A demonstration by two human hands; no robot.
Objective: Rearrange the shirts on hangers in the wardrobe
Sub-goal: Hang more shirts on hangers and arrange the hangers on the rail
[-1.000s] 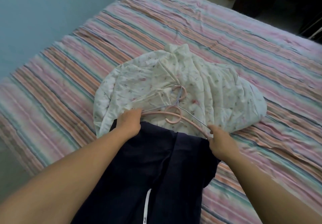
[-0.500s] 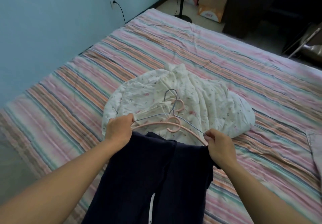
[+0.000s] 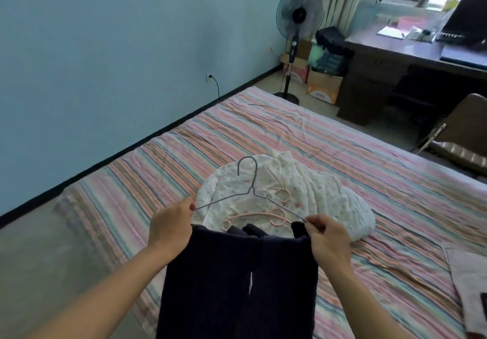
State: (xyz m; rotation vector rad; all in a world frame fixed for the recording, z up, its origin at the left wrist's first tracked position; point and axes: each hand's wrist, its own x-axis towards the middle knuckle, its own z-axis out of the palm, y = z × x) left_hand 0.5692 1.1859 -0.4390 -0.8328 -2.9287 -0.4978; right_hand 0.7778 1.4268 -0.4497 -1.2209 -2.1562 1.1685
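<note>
A dark navy garment [image 3: 237, 280] hangs from a thin grey wire hanger [image 3: 250, 183] that I hold up above the bed. My left hand [image 3: 170, 222] grips the hanger's left end together with the cloth. My right hand [image 3: 328, 236] pinches its right end and the garment's other corner. Behind it, a white floral garment [image 3: 311, 193] lies crumpled on the striped bedspread [image 3: 342, 154]. Two pink plastic hangers [image 3: 263, 216] lie on the floral garment.
A blue wall runs along the left. A standing fan [image 3: 299, 20] and cardboard boxes [image 3: 322, 85] stand past the bed's far end. A dark desk [image 3: 411, 59] and a brown chair [image 3: 463, 133] are at the right. Another cloth [image 3: 466, 280] lies at the bed's right edge.
Both hands have lifted the wire hanger with the navy garment up off the bed. The pink hangers stayed on the floral garment. My view has tilted up toward the room.
</note>
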